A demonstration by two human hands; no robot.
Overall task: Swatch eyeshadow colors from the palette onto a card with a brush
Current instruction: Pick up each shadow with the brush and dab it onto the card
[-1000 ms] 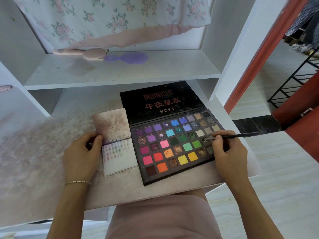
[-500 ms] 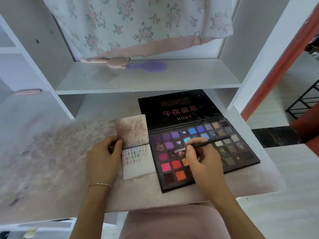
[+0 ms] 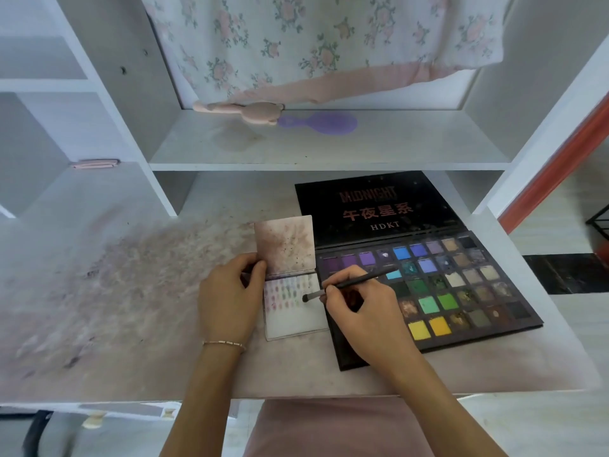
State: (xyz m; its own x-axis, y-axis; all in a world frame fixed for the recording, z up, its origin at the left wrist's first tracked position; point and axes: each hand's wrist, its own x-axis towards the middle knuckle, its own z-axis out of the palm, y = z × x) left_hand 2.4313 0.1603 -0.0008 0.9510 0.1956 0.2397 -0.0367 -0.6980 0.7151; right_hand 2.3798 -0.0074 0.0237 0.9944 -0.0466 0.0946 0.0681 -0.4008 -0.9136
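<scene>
Fig.: Swatch card (image 3: pixel 296 311) lies flat on the bench (image 3: pixel 131 308), its stained flap up at the far end, touching the left edge of the open palette (image 3: pixel 461 291). Rows of small colour marks fill the card's upper left; lower half and right strip bare.

Brush (image 3: pixel 346 286): dark handle angled up-right over the palette pans, tip on or just above the card beside the last marks; contact can't be told. Right hand (image 3: pixel 365 315) pinches the handle near the ferrule, wrist over the palette's left pans. Left hand (image 3: pixel 230 298) holds the card's left edge, thumb at the flap fold; grip narrow, pinning rather than lifting.

Risks (judged): 
- New stroke landing on an existing mark, since the tip sits v. close to the filled rows; colours would muddy.
- Right wrist or palm dragging across the soft pans beneath, smearing pigment.
- Card sliding if the left hand eases off mid-stroke.
- Flap dropping onto fresh marks.

Room: bare card below and right of the tip is free for more strokes. Bench wide open to the left, already dusted w/ pigment. Near bench edge close under both forearms; shelf (image 3: pixel 329 159) overhangs the palette lid at back.
</scene>
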